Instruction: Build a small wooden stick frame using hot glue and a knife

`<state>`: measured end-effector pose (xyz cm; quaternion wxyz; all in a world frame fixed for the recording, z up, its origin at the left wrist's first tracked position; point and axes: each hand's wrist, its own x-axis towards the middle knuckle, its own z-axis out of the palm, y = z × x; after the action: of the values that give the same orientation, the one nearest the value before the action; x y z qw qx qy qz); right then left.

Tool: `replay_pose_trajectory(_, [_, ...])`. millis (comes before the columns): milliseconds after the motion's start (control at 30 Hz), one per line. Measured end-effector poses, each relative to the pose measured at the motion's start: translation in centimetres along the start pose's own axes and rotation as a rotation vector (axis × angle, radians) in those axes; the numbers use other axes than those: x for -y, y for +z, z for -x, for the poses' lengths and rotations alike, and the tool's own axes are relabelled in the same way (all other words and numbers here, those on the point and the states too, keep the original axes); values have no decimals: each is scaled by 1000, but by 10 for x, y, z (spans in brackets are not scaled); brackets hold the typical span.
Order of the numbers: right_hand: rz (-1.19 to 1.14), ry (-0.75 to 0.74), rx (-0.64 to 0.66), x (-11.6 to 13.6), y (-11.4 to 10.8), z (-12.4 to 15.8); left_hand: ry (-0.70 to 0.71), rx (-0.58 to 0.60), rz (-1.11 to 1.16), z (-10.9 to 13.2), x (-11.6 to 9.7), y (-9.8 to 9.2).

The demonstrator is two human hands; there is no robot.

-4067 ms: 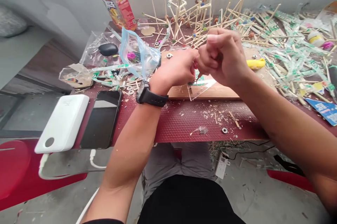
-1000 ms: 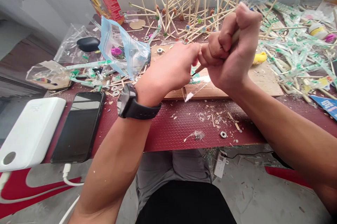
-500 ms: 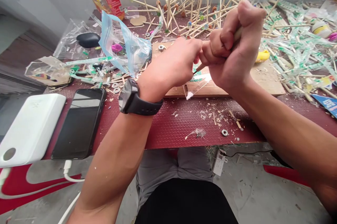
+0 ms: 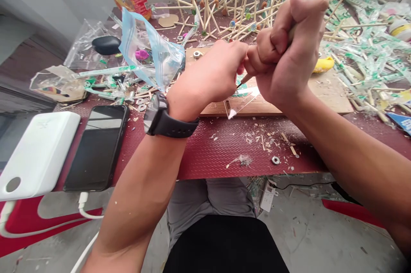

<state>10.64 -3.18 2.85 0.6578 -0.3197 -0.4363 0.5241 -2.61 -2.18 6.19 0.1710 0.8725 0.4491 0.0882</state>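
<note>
My right hand (image 4: pixel 285 46) is closed in a raised fist around a thin wooden stick (image 4: pixel 246 79), whose narrow dark tip points down and left. Beside it, my left hand (image 4: pixel 215 69), with a black watch on the wrist, is bent over with curled fingers; its fingertips are hidden, so I cannot make out what they grip. The two hands meet at the knuckles. Beneath the stick's tip lie a green-printed clear wrapper (image 4: pixel 245 88) and a clear flat piece with a white corner (image 4: pixel 231 113), on a wooden board (image 4: pixel 212 109).
Stick frames (image 4: pixel 221 12) stand at the back. Clear green-printed wrappers (image 4: pixel 362 46) are heaped right. A blue-edged plastic bag (image 4: pixel 154 50), a phone (image 4: pixel 96 149) and a white power bank (image 4: pixel 40 153) are left. A metal nut (image 4: pixel 275 160) lies near the table's front edge.
The view has shifted slightly. Both hands keep nearly the same pose, and my right fist sits a little higher in the picture with the stick still in it.
</note>
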Motion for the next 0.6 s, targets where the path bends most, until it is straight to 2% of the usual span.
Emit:
replay_pose_trajectory(100, [20, 159, 59, 5, 1, 14, 2, 9, 18, 0, -1, 0])
replay_pose_trajectory(300, [-15, 153, 125, -8, 11, 40, -8, 4, 70, 1, 3, -1])
replay_pose_trajectory(367, [-29, 138, 155, -19, 18, 34, -41, 16, 103, 1, 5, -2])
replay_pose_trajectory(467, [-45, 77, 176, -31, 25, 9, -60, 15, 136, 2, 10, -2])
replay_pose_trajectory(600, [-22, -132, 122, -27, 13, -17, 23, -16, 106, 2, 17, -3])
